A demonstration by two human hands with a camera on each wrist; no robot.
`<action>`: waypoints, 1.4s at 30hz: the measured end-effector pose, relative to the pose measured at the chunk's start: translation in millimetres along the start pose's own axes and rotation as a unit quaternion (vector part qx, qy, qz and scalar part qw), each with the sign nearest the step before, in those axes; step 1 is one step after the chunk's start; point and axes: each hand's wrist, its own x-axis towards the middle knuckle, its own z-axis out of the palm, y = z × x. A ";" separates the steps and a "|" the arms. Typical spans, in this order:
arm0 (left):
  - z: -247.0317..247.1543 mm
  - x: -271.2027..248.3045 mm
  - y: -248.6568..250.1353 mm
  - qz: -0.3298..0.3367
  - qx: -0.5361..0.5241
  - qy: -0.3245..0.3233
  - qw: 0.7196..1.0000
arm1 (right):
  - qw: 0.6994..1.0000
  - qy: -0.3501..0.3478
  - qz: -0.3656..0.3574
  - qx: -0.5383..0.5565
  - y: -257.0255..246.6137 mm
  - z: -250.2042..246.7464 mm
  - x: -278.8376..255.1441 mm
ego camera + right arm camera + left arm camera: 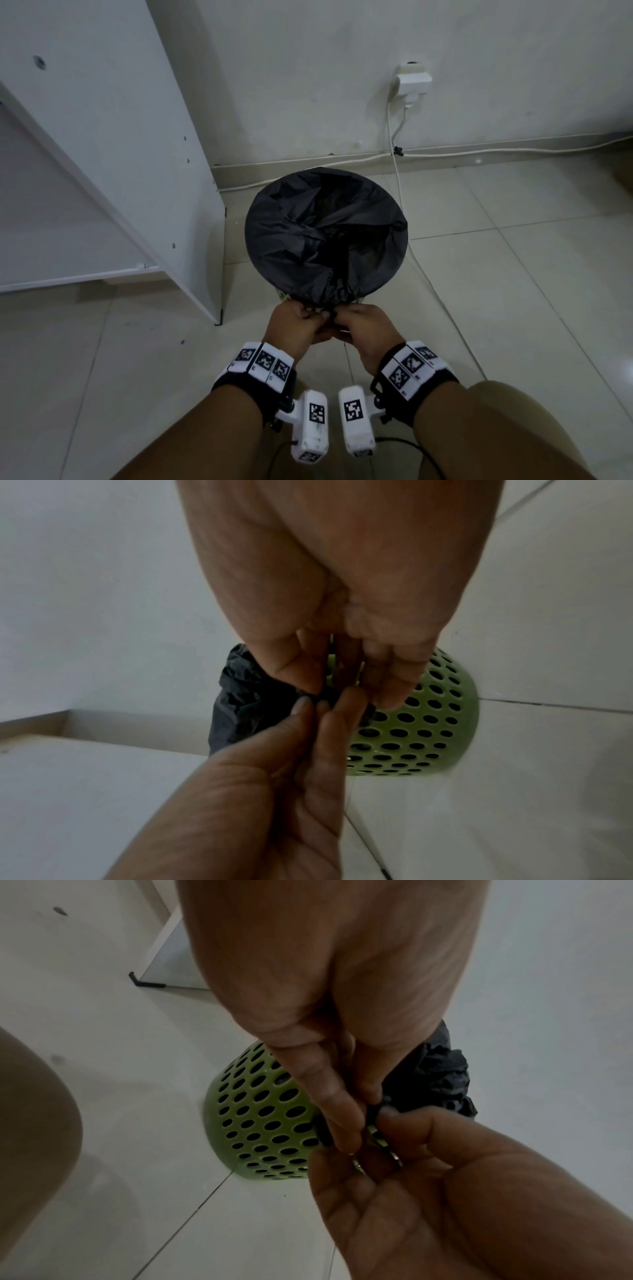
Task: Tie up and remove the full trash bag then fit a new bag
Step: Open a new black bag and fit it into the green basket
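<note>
Left hand (pixel 296 325) and right hand (pixel 356 327) pinch the black trash bag (pixel 325 233) edge below the green perforated bin's (pixel 260 1112) rim. Keep tension even to avoid tearing.

A black trash bag (pixel 325 233) is stretched over a round bin on the tiled floor (pixel 513 274), near the wall. At its near rim the left hand (pixel 297 325) and right hand (pixel 363 329) pinch gathered bag plastic together, fingertips touching.

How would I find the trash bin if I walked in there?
Look along the wall to where it meets the white cabinet. On the floor beside it stands the bin, pale green with round holes, a black bag stretched over its top.
</note>
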 end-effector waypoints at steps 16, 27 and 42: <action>5.4 5.7 11.6 0.038 0.146 0.053 0.987 | 0.990 0.013 -0.104 -0.092 4.7 -1.4 -8.9; 3.1 1.1 8.0 0.016 0.035 0.050 0.998 | 0.999 0.031 -0.031 -0.024 -4.5 1.1 -2.1; 4.0 -0.6 3.3 -0.028 -0.129 0.106 0.986 | 0.998 -0.021 -0.038 0.045 -3.1 6.6 -6.7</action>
